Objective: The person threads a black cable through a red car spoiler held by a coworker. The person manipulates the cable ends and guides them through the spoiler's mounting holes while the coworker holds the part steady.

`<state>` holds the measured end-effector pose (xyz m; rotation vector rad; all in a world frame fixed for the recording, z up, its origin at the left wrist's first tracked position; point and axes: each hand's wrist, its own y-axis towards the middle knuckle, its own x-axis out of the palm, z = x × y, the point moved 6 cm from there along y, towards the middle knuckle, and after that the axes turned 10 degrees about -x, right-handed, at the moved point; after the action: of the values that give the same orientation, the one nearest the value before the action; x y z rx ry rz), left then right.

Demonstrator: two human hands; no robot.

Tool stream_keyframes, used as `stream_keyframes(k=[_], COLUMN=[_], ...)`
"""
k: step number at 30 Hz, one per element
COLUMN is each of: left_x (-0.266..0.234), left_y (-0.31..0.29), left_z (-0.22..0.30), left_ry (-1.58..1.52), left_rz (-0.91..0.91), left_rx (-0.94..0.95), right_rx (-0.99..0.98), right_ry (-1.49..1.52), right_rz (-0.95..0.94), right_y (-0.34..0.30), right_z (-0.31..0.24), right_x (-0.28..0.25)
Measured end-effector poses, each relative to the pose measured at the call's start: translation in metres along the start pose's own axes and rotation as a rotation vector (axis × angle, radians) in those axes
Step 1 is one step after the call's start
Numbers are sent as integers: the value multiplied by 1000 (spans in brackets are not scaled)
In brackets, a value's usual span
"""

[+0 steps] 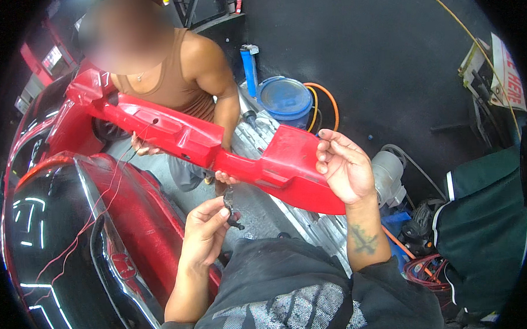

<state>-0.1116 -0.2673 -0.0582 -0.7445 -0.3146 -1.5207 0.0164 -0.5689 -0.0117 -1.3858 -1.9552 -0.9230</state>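
My left hand [206,231] pinches a small black plastic clip-like piece [233,216] between thumb and fingers, just below the red car spoiler [199,143]. Its exact kind is hard to make out. Palm toward me, my right hand [348,167] is raised in front of the spoiler's broad right end, fingers loosely curled and apart. I see nothing in it, and cannot tell whether it touches the spoiler. A co-worker in a brown sleeveless top [194,97] holds the spoiler from the far side, one hand [145,146] near its left half, the other [225,178] under its middle.
A red car [125,192] with dark glass stands at left, thin red wires [75,243] trailing over it. Behind the spoiler are a blue lidded bucket [284,97] and an orange hose [329,98]. At right sit a grey motor-like machine [390,174] and dark green cloth [486,226].
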Motion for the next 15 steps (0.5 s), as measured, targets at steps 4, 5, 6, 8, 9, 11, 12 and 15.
stream_keyframes(k=[4,5,6,8,9,11,12,15], left_x=[8,11,12,16,18,20,19,19], left_y=[4,5,5,6,6,9,10,12], left_z=[-6,-8,-10,-15,-17,-23,-27,-35], left_ry=[24,20,15,14,18,23,24,18], left_rz=[18,10,6,-2,-10,-14,-11,-10], left_rx=[-8,-17,-22,-25,-25,-26,-26,-29], right_rx=[-24,-24,-22,-16,-20,-27,-25,-26], right_ry=[16,23,30,37,43,56,58,63], right_rz=[-19,-22,-31,-41,-42,-47,-48,-56], right_y=[-4,-6,-7,-9,-11,-14,-15,-19], right_z=[-8,-9,-10,-11,-13,-16,-16,-18], right_x=[-9,-11,-13,-16,-19,-24,-27,-35])
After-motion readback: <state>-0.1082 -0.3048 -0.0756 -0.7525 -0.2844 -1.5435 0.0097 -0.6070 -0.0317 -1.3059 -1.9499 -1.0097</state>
